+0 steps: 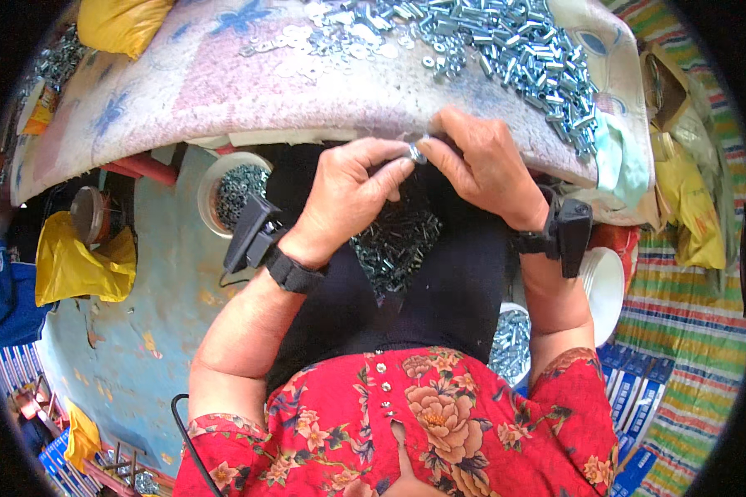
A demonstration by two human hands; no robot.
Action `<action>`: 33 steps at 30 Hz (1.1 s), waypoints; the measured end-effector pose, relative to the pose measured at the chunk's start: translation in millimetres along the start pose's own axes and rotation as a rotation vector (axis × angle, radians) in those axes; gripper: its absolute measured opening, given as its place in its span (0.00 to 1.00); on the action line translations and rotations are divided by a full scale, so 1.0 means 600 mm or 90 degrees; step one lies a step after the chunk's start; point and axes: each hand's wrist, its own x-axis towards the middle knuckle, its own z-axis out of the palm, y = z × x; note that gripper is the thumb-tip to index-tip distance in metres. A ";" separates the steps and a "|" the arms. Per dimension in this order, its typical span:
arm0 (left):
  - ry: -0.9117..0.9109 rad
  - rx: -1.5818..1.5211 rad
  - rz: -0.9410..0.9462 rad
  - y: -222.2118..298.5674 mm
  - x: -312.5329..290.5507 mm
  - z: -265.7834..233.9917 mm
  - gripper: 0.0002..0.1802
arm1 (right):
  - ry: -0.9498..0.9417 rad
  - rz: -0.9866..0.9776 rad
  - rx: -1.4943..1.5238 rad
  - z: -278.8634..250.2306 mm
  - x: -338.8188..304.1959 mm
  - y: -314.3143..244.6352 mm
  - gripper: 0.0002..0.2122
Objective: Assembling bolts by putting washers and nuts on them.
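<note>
My left hand (340, 195) and my right hand (491, 166) meet at the near edge of the cloth-covered table (232, 99). The fingertips of both are closed on a small shiny metal fastener part (417, 153); its exact shape is mostly covered by the fingers. Below them, in a dark hollow at my lap, lies a heap of dark metal bolts (396, 253). Beyond my right hand, a large pile of silvery metal sleeves (547, 70) spreads over the table. Nuts (445, 54) and flat washers (340, 41) are scattered left of that pile.
A white bucket (205, 199) of small metal nuts stands left of my lap. Near my right elbow are a tub of metal sleeves (510, 340) and a white container (607, 290). Yellow bags (87, 257) and a striped sheet (680, 356) flank the table.
</note>
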 end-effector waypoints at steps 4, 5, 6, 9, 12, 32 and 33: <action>-0.102 -0.090 -0.100 0.013 -0.001 -0.019 0.11 | -0.006 -0.005 0.201 -0.013 0.002 -0.003 0.06; -0.101 -0.083 -0.095 0.018 0.000 -0.022 0.11 | -0.021 -0.025 0.250 -0.017 0.004 0.001 0.06; -0.131 -0.110 -0.114 0.024 0.001 -0.027 0.11 | -0.037 -0.047 0.300 -0.019 0.007 0.004 0.06; -0.157 -0.103 -0.128 0.034 -0.001 -0.030 0.11 | -0.046 -0.002 0.242 -0.030 0.004 -0.009 0.06; -0.124 -0.084 -0.063 0.021 -0.004 -0.018 0.09 | -0.026 0.008 0.140 -0.020 0.000 -0.014 0.08; -0.025 -0.177 -0.007 0.075 0.020 -0.046 0.07 | 0.224 0.025 0.291 -0.006 0.032 -0.046 0.10; -0.051 -0.180 -0.042 0.072 0.016 -0.046 0.08 | 0.210 -0.063 0.285 0.003 0.033 -0.036 0.09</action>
